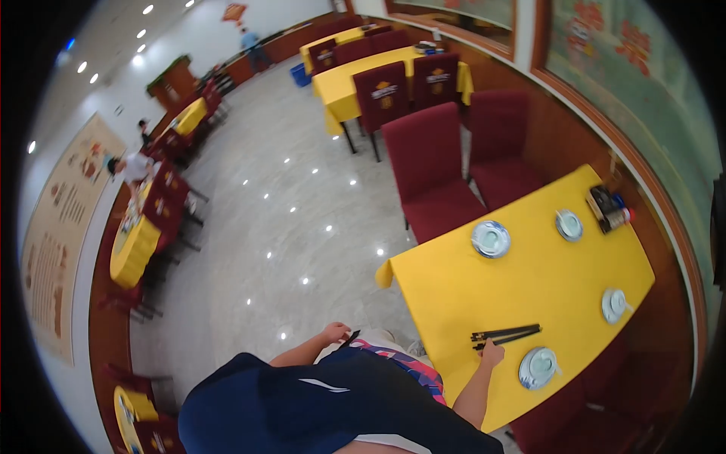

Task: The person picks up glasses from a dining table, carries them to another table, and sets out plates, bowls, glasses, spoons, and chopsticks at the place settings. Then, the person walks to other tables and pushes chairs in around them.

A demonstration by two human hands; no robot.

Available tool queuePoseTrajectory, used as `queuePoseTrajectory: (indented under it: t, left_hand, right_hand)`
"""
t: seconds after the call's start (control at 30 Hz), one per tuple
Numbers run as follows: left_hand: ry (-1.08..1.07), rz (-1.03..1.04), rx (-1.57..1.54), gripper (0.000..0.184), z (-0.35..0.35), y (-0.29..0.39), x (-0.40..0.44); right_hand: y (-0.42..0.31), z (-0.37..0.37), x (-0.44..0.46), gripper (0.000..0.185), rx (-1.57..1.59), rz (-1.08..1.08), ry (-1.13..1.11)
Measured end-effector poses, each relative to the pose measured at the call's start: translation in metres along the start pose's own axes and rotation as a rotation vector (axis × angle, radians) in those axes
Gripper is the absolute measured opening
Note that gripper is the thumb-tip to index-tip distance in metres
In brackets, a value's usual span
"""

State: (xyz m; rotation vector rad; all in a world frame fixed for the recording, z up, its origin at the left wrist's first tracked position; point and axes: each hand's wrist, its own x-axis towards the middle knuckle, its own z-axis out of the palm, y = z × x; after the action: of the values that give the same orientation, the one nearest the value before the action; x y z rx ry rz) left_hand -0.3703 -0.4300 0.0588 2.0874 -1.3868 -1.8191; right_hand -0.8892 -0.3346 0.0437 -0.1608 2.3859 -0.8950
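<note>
Black chopsticks lie in a narrow V on the yellow tablecloth, with pale marks at their left ends. My right hand reaches over the table's near side, its fingers closed at the left end of the lower chopsticks. Beside it stands a stacked place setting of blue-and-white dishes with a pale green bowl on top. My left hand is off the table, in front of my body, with its fingers curled. A dark, thin strip shows at its fingertips; its kind is unclear.
More place settings stand on the yellow table: one near the far-left corner, others along the right. A dark condiment holder stands by the wall. Dark red chairs adjoin the table. Across the tiled floor, a person bends over another table.
</note>
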Motion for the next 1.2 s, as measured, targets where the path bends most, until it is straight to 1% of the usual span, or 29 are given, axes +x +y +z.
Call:
queuePoseTrajectory:
  t: [0.03, 0.07, 0.13, 0.23, 0.27, 0.33, 0.37, 0.4, 0.47, 0.5, 0.53, 0.57, 0.6, 0.63, 0.67, 0.7, 0.73, 0.77, 0.8, 0.87, 0.9, 0.93, 0.97, 1.0, 1.03, 1.1, 1.13, 1.17, 1.2]
  left_hand:
    - [0.058, -0.169, -0.085, 0.026, -0.009, 0.005, 0.003]
    - [0.036, -0.156, -0.050, 0.026, -0.017, 0.009, 0.007]
    - [0.022, -0.213, 0.019, 0.026, -0.028, 0.015, 0.015]
    - [-0.035, -0.244, 0.049, 0.028, -0.026, 0.018, 0.042]
    - [-0.066, -0.238, 0.070, 0.028, -0.016, 0.018, 0.050]
    - [-0.247, 0.194, 0.563, 0.031, -0.015, 0.020, 0.074]
    - [-0.293, 0.169, 0.347, 0.031, -0.006, 0.020, 0.093]
    - [-0.299, 0.181, 0.357, 0.031, 0.002, 0.037, 0.093]
    - [-0.154, 0.077, 0.269, 0.028, 0.027, 0.087, 0.074]
    - [-0.157, 0.140, 0.273, 0.028, 0.034, 0.110, 0.063]
    - [-0.158, 0.149, 0.271, 0.028, 0.037, 0.120, 0.071]
    - [-0.177, 0.293, 0.260, 0.028, 0.039, 0.129, 0.079]
    - [-0.197, 0.436, 0.249, 0.029, 0.042, 0.137, 0.086]
    - [-0.198, 0.439, 0.247, 0.029, 0.047, 0.151, 0.083]
    - [-0.148, 0.523, 0.317, 0.029, 0.053, 0.172, 0.068]
    - [-0.101, 0.603, 0.389, 0.030, 0.060, 0.190, 0.054]
    - [-0.109, 0.599, 0.395, 0.030, 0.069, 0.200, 0.048]
    - [-0.121, 0.736, 0.474, 0.031, 0.076, 0.208, 0.045]
    - [-0.135, 0.875, 0.553, 0.033, 0.083, 0.217, 0.040]
    - [-0.428, 0.800, 0.276, 0.040, 0.096, 0.247, -0.004]
    - [-0.582, 0.594, 0.194, 0.045, 0.102, 0.248, -0.001]
    - [-0.582, 0.600, 0.186, 0.045, 0.103, 0.253, -0.007]
    - [-0.624, 0.485, 0.089, 0.045, 0.103, 0.256, -0.014]
    - [-0.667, 0.369, -0.007, 0.044, 0.101, 0.260, -0.023]
    - [-0.572, 0.428, -0.015, 0.043, 0.097, 0.261, -0.030]
    - [-0.607, 0.474, 0.019, 0.043, 0.075, 0.261, -0.009]
    - [-0.631, 0.516, 0.058, 0.043, 0.061, 0.263, 0.001]
    - [-0.570, 0.569, 0.078, 0.039, 0.049, 0.262, 0.006]
    - [-0.570, 0.578, 0.081, 0.039, 0.036, 0.263, 0.011]
  right_hand:
    - [0.001, 0.000, 0.000, 0.037, -0.027, -0.023, 0.021]
    - [0.002, 0.000, -0.001, 0.036, -0.060, -0.047, 0.041]
    - [0.006, 0.003, 0.002, 0.032, 0.071, 0.012, 0.003]
    - [0.039, 0.028, 0.026, 0.026, 0.309, -0.083, -0.022]
    - [0.032, 0.020, 0.019, 0.026, 0.198, -0.093, -0.012]
    - [0.021, 0.013, 0.010, 0.031, 0.210, 0.027, -0.046]
    - [0.020, 0.010, 0.005, 0.031, 0.219, 0.034, -0.034]
    - [0.022, 0.011, 0.007, 0.031, 0.227, 0.032, -0.066]
    - [0.028, 0.012, 0.008, 0.032, 0.240, 0.024, -0.090]
    - [0.031, 0.013, 0.003, 0.031, 0.290, 0.004, -0.102]
    - [0.030, 0.014, -0.005, 0.029, 0.339, -0.018, -0.116]
    - [0.031, 0.014, -0.012, 0.029, 0.341, -0.024, -0.114]
    - [0.029, 0.011, -0.025, 0.027, 0.451, -0.064, -0.105]
    - [0.027, 0.011, -0.036, 0.026, 0.561, -0.101, -0.097]
    - [0.020, 0.010, -0.048, 0.026, 0.560, -0.100, -0.094]
    - [0.007, 0.009, -0.063, 0.025, 0.682, -0.102, -0.134]
    - [-0.006, 0.010, -0.079, 0.026, 0.807, -0.101, -0.171]
    - [-0.017, 0.014, -0.092, 0.022, 0.863, -0.083, -0.231]
    - [-0.031, 0.019, -0.106, 0.022, 0.869, -0.071, -0.224]
    - [-0.064, 0.034, -0.129, 0.019, 1.121, 0.028, -0.426]
    - [-0.076, 0.045, -0.136, 0.019, 1.118, 0.023, -0.426]
    - [-0.087, 0.057, -0.142, 0.019, 1.164, 0.065, -0.516]
    - [-0.098, 0.069, -0.149, 0.018, 1.209, 0.107, -0.604]
    - [-0.109, 0.081, -0.155, 0.019, 1.158, 0.104, -0.618]
    - [-0.122, 0.087, -0.162, 0.019, 1.076, 0.105, -0.629]
    - [-0.140, 0.098, -0.172, 0.020, 0.993, 0.104, -0.631]
    - [-0.147, 0.107, -0.174, 0.020, 0.868, 0.085, -0.627]
    - [-0.158, 0.118, -0.176, 0.020, 0.748, 0.062, -0.622]
    - [-0.166, 0.131, -0.179, 0.020, 0.753, 0.053, -0.620]
